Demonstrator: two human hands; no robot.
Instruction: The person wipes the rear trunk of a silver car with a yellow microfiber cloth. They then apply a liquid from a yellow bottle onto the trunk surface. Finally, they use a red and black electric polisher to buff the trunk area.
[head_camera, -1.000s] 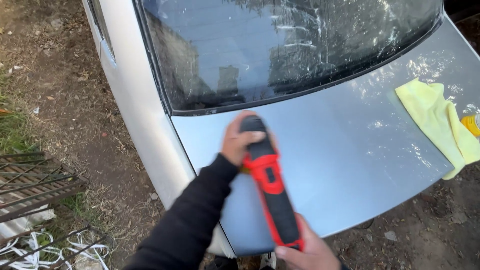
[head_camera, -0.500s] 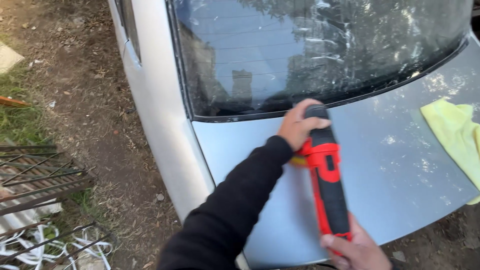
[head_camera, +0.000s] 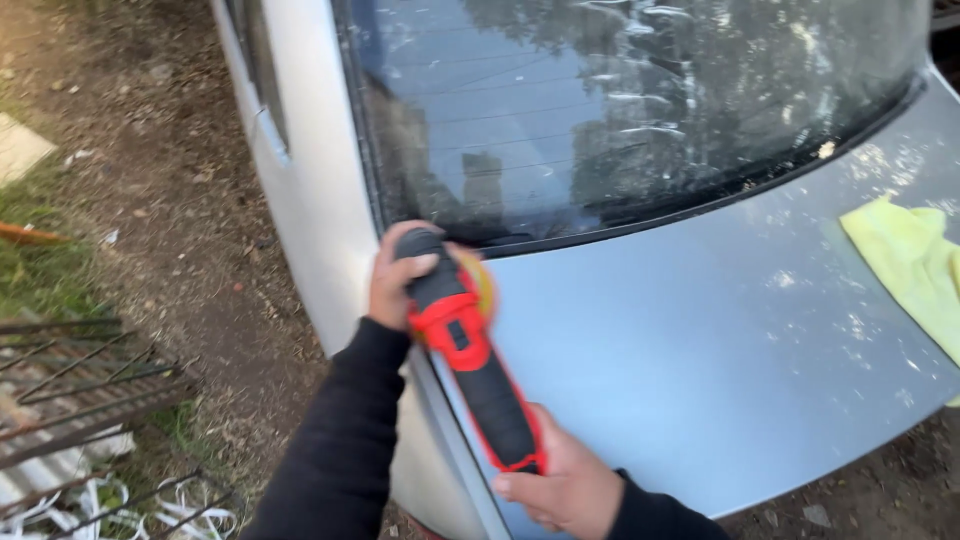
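We see one red and black handheld polisher (head_camera: 470, 365) lying diagonally over the left rear corner of one silver car, its yellow pad (head_camera: 481, 280) down on the trunk lid (head_camera: 700, 340) just below the rear window (head_camera: 620, 110). Our left hand (head_camera: 400, 278) is wrapped over the black head of the tool, its grip pressed closed around that head, fingers curled over the top. Our right hand (head_camera: 560, 490) holds the tail end of the handle near the bottom of the view, its grip closed around the red and black butt of the tool. Both arms wear black sleeves. We count one yellow cloth (head_camera: 915, 265), crumpled on the right side of the trunk lid and well apart from the polisher, partly cut off by the edge of the view. The trunk lid is smooth silver paint, dappled with patches of sunlight and pale specks. The rear window is dark, streaked with whitish residue, and mirrors trees and a building. The setting is outdoors: bare dirt ground (head_camera: 170, 190) strewn with dry leaves runs along the car's left side, with some grass at the far left. One rusty metal grate (head_camera: 75, 385) lies at the lower left, with white straps (head_camera: 130, 500) tangled on the ground beside it.
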